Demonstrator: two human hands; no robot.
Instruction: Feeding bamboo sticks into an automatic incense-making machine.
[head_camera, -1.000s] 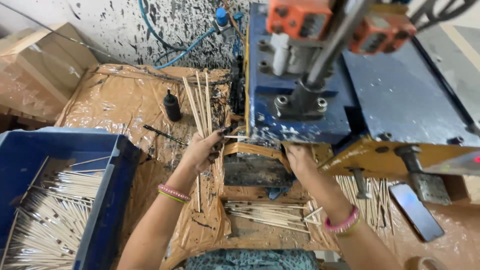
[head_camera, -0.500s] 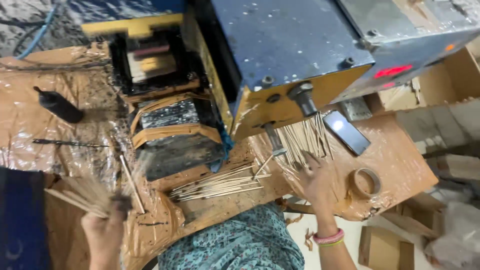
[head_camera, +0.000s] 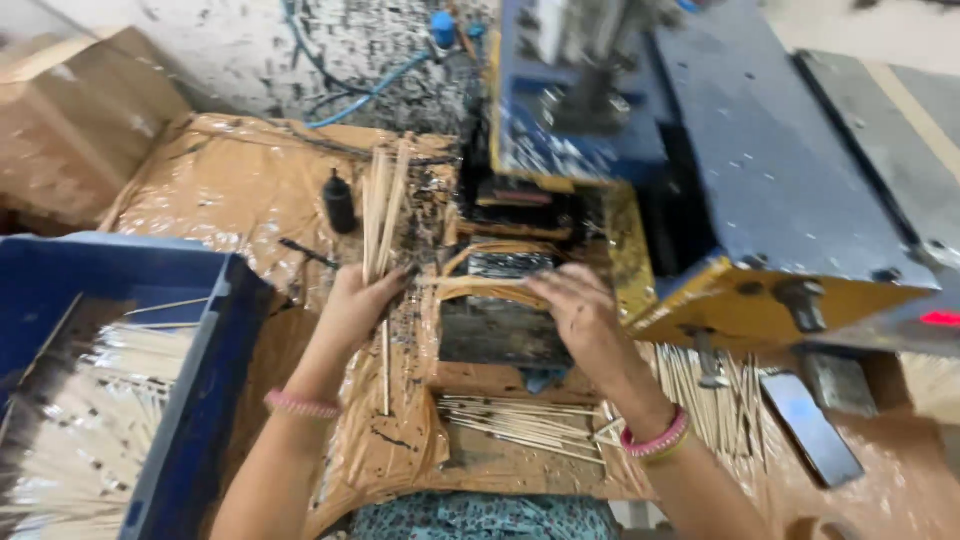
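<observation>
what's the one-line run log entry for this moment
left hand: holds sticks upright | right hand: on machine feed slot | bin: sticks, left | loose sticks: near body | phone: right

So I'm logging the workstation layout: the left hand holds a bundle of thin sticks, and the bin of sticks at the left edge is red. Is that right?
Not quite. The head view shows the bin at the left edge is blue, not red. The rest stands: the left hand holds a bundle of thin sticks, and the bin is full of pale sticks.
</observation>
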